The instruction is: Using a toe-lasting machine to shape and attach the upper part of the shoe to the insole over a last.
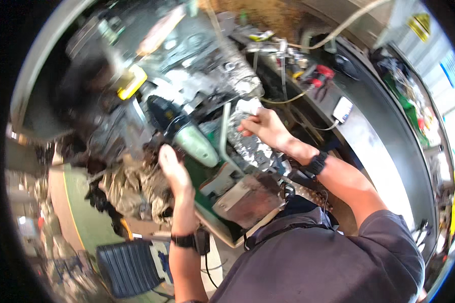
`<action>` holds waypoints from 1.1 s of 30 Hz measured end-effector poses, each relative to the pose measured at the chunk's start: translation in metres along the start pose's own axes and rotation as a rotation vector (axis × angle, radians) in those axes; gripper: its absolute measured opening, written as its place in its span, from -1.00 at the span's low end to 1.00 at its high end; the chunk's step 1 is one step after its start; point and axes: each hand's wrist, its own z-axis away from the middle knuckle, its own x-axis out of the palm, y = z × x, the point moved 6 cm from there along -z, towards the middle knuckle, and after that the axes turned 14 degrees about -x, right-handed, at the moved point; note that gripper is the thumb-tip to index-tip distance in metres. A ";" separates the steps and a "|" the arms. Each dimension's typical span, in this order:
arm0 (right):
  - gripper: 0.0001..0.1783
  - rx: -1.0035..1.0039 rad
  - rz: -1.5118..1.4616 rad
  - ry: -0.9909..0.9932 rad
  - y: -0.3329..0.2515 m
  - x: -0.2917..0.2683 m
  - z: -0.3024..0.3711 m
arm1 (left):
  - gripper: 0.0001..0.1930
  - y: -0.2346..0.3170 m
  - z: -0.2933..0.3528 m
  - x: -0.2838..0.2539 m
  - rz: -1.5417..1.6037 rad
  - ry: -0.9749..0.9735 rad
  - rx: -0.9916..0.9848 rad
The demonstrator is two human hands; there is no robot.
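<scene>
My right hand [269, 129] is closed, fingers curled, with a small white crumpled cloth [248, 106] at its fingertips. It hangs over a metal surface strewn with bright shavings [255, 151]. My left hand [174, 169] is seen edge-on, its fingers apparently stretched out and nothing visible in them. That hand is beside a pale green and black motor housing [194, 144], and I cannot tell whether they touch. A bent grey metal bar [224, 132] stands between the housing and my right hand. Beyond the housing is a blurred yellow part [132, 82].
A crumpled tan cloth [136, 189] lies left of my left hand. Nearest my body is a stained metal plate [250, 201]. Along the right bench are red-handled pliers [320, 78] and a phone [343, 109] on a cable. A dark blue chair [129, 267] stands at the lower left.
</scene>
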 end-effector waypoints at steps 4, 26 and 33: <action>-0.70 -0.031 0.054 0.322 -0.009 -0.115 0.068 | -0.31 0.047 0.055 0.027 -0.129 -0.104 0.103; -0.25 0.181 1.439 -0.101 0.066 -0.425 0.395 | -0.44 -0.117 0.253 0.459 -1.746 -1.207 0.667; -0.06 0.454 1.373 0.199 0.049 -0.436 0.497 | -0.53 -0.190 0.291 0.598 -1.432 -1.536 0.526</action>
